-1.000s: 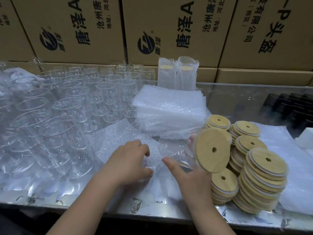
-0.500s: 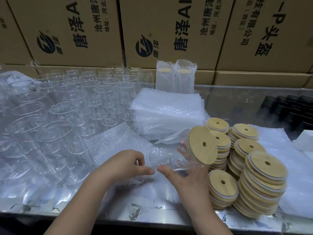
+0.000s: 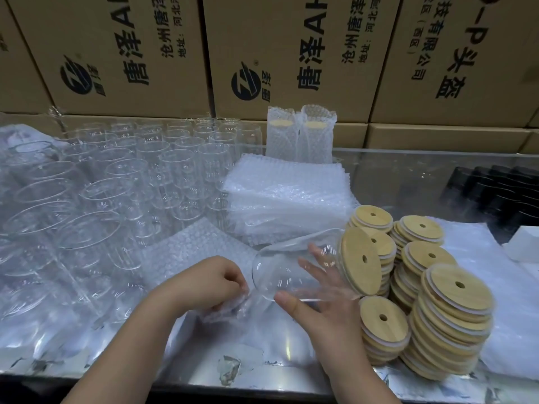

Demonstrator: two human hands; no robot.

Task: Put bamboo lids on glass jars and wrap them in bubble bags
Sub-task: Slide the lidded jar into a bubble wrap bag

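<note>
While cartons (image 3: pixel 116 53) read 唐泽, right hand (image 3: pixel 329 307) grips lidded jar (image 3: pixel 272 277).

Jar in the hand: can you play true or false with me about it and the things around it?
1. The right hand holds a glass jar on its side. True.
2. The jar's mouth is bare. False: a bamboo lid covers it.
3. The left hand pinches a bubble bag. True.
4. The lid stacks stand left of the empty jars. False: they stand to the right.
5. Two wrapped jars stand at the back. True.
</note>
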